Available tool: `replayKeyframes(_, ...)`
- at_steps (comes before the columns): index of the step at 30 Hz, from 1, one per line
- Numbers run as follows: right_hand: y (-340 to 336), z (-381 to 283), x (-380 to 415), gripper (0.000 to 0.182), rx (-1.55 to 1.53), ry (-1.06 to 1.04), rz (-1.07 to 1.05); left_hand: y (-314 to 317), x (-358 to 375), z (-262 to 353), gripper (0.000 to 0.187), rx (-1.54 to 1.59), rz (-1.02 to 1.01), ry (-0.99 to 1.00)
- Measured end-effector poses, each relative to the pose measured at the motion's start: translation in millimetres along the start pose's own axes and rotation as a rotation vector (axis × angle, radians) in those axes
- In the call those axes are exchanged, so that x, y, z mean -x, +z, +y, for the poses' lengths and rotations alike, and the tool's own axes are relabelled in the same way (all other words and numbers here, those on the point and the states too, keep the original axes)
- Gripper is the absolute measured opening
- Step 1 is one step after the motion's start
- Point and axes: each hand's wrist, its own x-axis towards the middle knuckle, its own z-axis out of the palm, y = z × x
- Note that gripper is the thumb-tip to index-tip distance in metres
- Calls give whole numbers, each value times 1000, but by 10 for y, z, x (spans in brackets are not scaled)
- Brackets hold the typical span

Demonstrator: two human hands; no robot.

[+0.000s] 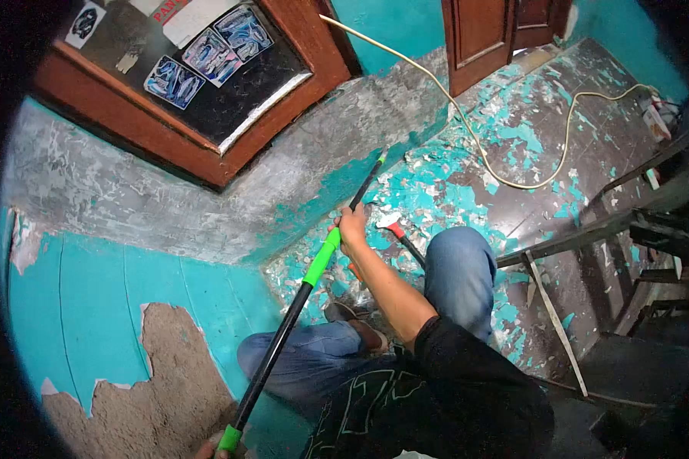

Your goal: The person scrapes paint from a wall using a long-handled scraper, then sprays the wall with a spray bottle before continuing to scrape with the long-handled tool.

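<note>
A long black pole with green grips (pixel 285 325) runs diagonally from the bottom edge up to the lower wall. My right hand (pixel 351 227) is wrapped round its upper part, just above the middle green grip. At the bottom edge my left hand (pixel 220 450) holds the lower green end, partly cut off by the frame. The pole's tip (pixel 381 157) is at the strip of turquoise paint low on the grey scraped wall (pixel 283 180). A scraper with a red and black handle (pixel 396 229) lies on the floor beside my right knee.
Turquoise paint flakes (pixel 455 200) cover the floor. A cream cable (pixel 505 182) loops across it. Dark wooden ladder-like framing (pixel 582 237) stands at the right. A brown framed door (pixel 199 164) with stickers is upper left, another wooden door (pixel 478 42) at the top.
</note>
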Motion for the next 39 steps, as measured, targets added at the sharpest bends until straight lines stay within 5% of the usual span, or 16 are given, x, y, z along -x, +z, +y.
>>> replayKeyframes(29,149,-338,-221,21,-130,-40,-125,19,-410,483,18,614,-229,1282)
replayKeyframes(34,461,-432,267,22,-143,-22,-165,-33,-504,582,18,718,-282,1484)
replayKeyframes(39,264,-341,-181,23,-144,-5,-85,-109,-528,620,18,818,-323,1695)
